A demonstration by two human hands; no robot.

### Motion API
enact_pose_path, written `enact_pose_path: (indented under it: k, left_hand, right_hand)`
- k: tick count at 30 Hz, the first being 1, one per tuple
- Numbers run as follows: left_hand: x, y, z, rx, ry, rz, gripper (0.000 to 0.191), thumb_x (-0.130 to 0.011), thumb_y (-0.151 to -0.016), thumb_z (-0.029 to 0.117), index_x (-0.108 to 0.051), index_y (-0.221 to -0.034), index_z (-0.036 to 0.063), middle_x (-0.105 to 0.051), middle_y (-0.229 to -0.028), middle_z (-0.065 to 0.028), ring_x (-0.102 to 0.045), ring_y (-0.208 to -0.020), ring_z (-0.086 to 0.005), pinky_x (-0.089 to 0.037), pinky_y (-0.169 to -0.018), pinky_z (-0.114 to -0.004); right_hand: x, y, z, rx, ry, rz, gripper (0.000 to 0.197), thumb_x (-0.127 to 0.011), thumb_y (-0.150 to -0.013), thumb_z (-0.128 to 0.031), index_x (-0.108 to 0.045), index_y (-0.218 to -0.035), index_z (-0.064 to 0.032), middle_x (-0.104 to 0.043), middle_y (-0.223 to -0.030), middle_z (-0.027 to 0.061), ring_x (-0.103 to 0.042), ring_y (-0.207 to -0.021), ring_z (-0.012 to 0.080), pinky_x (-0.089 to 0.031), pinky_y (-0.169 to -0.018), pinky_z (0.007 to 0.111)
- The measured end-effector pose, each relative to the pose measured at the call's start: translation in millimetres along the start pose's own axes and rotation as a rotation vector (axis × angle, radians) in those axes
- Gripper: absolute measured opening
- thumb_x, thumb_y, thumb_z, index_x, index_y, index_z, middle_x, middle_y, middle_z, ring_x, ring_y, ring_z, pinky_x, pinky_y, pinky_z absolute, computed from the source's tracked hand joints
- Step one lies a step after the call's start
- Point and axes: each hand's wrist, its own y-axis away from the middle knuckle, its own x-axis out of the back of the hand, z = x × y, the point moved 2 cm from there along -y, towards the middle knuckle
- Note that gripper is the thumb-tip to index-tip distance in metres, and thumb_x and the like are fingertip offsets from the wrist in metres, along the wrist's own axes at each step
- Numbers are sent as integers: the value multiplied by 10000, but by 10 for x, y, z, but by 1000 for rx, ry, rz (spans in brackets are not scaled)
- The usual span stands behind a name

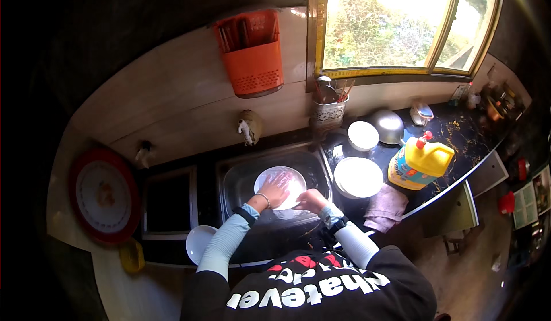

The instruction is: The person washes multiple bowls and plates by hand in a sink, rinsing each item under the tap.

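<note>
Over the stainless steel sink (241, 166), a white plate (296, 182) is held tilted between both hands. My right hand (311, 201) grips its near right rim. My left hand (275, 191) lies on its face with the fingers spread; a pinkish cloth or glare over the fingers cannot be told apart. Under the plate, something pale shows in the basin. To the right of the sink, stacked white plates (358, 177) sit on the dark counter, with a white bowl (363, 136) behind them. Another white plate (200, 244) rests at the counter's front left.
A folded cloth (386, 207) and a yellow detergent jug (419, 164) with a red pump stand right of the plates. Behind are a metal bowl (387, 126) and a utensil holder (330, 110). A faucet (245, 131) projects above the sink; a red-rimmed tray (105, 194) leans left.
</note>
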Motion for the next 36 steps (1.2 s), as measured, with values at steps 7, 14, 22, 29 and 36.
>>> enact_pose_path:
  k: [7, 14, 22, 29, 36]
  left_hand:
    - [-115, 88, 136, -100, 123, -86, 565, -292, -829, 376, -171, -1296, 82, -101, -1359, -121, -98, -1254, -270, -78, -1000, -437]
    - [-249, -98, 288, 68, 125, 49, 527, -306, -830, 321, -220, -1279, 58, -167, -1342, -135, -130, -1252, -242, -120, -999, -420]
    - [-252, -176, 212, 59, -29, -83, 545, -291, -824, 340, -174, -1298, 99, -120, -1361, -99, -168, -1241, -238, -111, -987, -463]
    - [-768, -21, -205, -10, 286, -84, 592, -310, -815, 397, -137, -1306, 115, -74, -1371, -81, -54, -1265, -211, -28, -995, -462]
    - [-1060, 354, -710, 550, 349, -89, 594, -412, -798, 361, -192, -1289, 110, -143, -1351, -124, -84, -1253, -287, -78, -986, -481]
  right_hand:
    - [208, -35, 2, 332, 678, -117, 201, -681, -626, -150, -615, -758, -13, -606, -730, 125, -599, -698, 221, -482, -645, 291]
    - [138, -51, -21, 101, 367, 36, 177, -616, -655, -71, -565, -760, 62, -576, -791, 174, -585, -724, 273, -487, -686, 348]
    - [157, -42, 68, 181, 500, -16, 119, -614, -656, -52, -567, -708, 45, -566, -680, 127, -574, -651, 209, -490, -643, 322]
    - [427, -211, 224, 390, 883, -79, 286, -728, -556, -266, -614, -716, -58, -592, -643, 107, -584, -617, 255, -461, -577, 314]
    - [852, -513, 289, 533, 1631, 110, 346, -704, -540, -383, -601, -658, -74, -583, -628, 115, -574, -607, 291, -456, -563, 344]
